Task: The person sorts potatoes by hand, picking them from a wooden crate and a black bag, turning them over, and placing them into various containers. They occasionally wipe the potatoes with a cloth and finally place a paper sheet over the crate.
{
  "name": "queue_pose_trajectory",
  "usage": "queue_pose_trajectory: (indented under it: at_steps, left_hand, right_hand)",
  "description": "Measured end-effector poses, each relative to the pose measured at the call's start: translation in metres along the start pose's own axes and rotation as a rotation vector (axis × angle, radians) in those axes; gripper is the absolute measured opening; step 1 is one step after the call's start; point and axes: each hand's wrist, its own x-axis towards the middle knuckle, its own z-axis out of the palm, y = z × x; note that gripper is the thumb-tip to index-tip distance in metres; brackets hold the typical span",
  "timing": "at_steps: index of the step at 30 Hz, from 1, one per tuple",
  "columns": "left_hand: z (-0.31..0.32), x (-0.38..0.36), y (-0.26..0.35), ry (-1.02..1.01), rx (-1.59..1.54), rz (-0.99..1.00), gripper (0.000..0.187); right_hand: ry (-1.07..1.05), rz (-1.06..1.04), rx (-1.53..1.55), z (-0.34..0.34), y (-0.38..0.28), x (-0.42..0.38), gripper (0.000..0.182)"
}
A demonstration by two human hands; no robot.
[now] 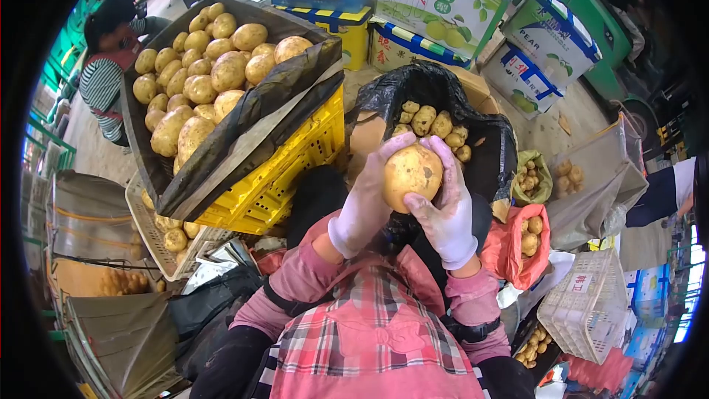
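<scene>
Between my two gloved hands is a large round potato (pixel 412 177) with a few brown blemishes. My left hand (pixel 365 203) presses against its left side, the fingers reaching up along it. My right hand (pixel 447 210) wraps the right side, with the thumb across the lower front. Just beyond the hands is a box lined with black plastic (pixel 436 83), with smaller potatoes (pixel 428 122) inside. To the left, a crate with a dark liner (pixel 255 122) is heaped with large potatoes (pixel 196 77); it sits on a yellow plastic crate (pixel 284 170).
Fruit cartons (pixel 436 4) are stacked ahead. On the right are a red bag (pixel 509 251) and a green bag (pixel 543 185) of potatoes, plus a white plastic crate (pixel 583 303). A pale crate (pixel 151 240) with potatoes is at lower left. A person in stripes (pixel 103 89) is at far left.
</scene>
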Motion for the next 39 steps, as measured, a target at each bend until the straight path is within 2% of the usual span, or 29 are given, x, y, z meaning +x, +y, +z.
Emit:
queue_pose_trajectory:
  at_steps: [1,3,6,12,14,17,20,21,24,26,27,28,29,30,31,32,34,35,36,37,38,39]
  left_hand:
    - [0.004,-0.004,0.001,0.039,-0.293,-0.162,0.055]
    - [0.003,-0.006,0.001,0.053,-0.474,-0.25,0.059]
    - [-0.004,-0.006,0.003,0.005,-0.249,-0.107,0.069]
    - [-0.007,-0.01,0.008,0.015,-0.193,-0.095,0.074]
    - [-0.01,-0.01,0.009,-0.001,-0.132,-0.065,0.073]
    - [-0.012,-0.015,0.008,-0.008,-0.233,-0.11,0.071]
    - [-0.013,-0.016,0.009,-0.001,-0.221,-0.136,0.071]
    - [-0.011,-0.016,0.01,0.001,-0.306,-0.137,0.071]
    - [-0.003,-0.013,0.014,-0.039,-0.523,-0.146,0.07]
    - [-0.003,-0.012,0.016,-0.059,-0.524,-0.127,0.067]
    - [0.002,-0.013,0.003,0.003,-0.548,-0.128,0.064]
    - [-0.002,-0.012,0.009,-0.06,-0.512,-0.169,0.063]
    - [-0.012,-0.004,0.015,-0.138,-0.099,0.046,0.063]
    - [-0.005,-0.011,0.011,-0.117,0.005,0.084,0.063]
    - [-0.002,-0.021,0.009,-0.092,-0.036,0.005,0.062]
    - [-0.005,-0.02,0.01,-0.093,-0.199,0.019,0.058]
    - [-0.024,-0.02,0.029,-0.137,-0.367,-0.15,0.053]
    - [-0.036,-0.021,0.041,-0.101,-0.457,-0.199,0.051]
    - [-0.051,-0.022,0.055,-0.064,-0.551,-0.247,0.049]
    - [-0.074,-0.019,0.075,0.029,-0.306,-0.131,0.042]
    - [-0.106,-0.01,0.09,0.082,-0.237,-0.054,0.043]
    - [-0.145,0.0,0.122,0.145,-0.018,-0.06,0.044]
  right_hand:
    - [0.007,0.008,-0.023,0.003,-0.008,0.001,0.078]
    - [0.018,0.035,-0.024,0.006,-0.016,0.005,0.068]
    - [0.039,0.063,-0.001,0.009,-0.021,0.007,0.054]
    - [0.103,0.017,-0.166,0.017,-0.024,0.006,0.037]
    - [0.124,0.043,-0.216,0.016,-0.019,0.003,0.034]
    - [0.028,0.112,-0.037,0.008,-0.031,0.007,0.035]
    - [0.073,0.111,0.076,0.017,-0.035,0.001,0.039]
    - [0.042,0.127,0.095,0.015,-0.038,0.002,0.043]
    - [-0.015,0.132,-0.167,-0.001,-0.033,-0.002,0.044]
    - [0.043,0.167,0.035,0.001,-0.028,-0.004,0.041]
    - [0.029,0.065,-0.088,0.0,-0.024,-0.002,0.043]
    - [-0.029,-0.042,-0.229,0.007,-0.032,0.003,0.049]
    - [0.011,-0.073,-0.387,0.016,-0.026,0.003,0.05]
    - [0.051,0.03,-0.408,0.016,-0.022,0.005,0.046]
    - [0.037,0.069,-0.424,0.015,-0.022,0.009,0.042]
    - [-0.012,0.147,-0.44,0.015,-0.027,0.019,0.039]
    - [-0.018,0.304,-0.249,0.003,-0.006,0.032,0.038]
    - [-0.033,0.299,-0.198,0.003,-0.003,0.035,0.037]
    - [-0.03,0.51,-0.075,0.004,-0.013,0.039,0.033]
    - [0.02,0.474,-0.113,0.007,-0.007,0.041,0.031]
    - [0.07,0.441,-0.148,0.008,0.001,0.041,0.03]
    - [0.103,0.403,-0.168,0.003,0.009,0.04,0.028]
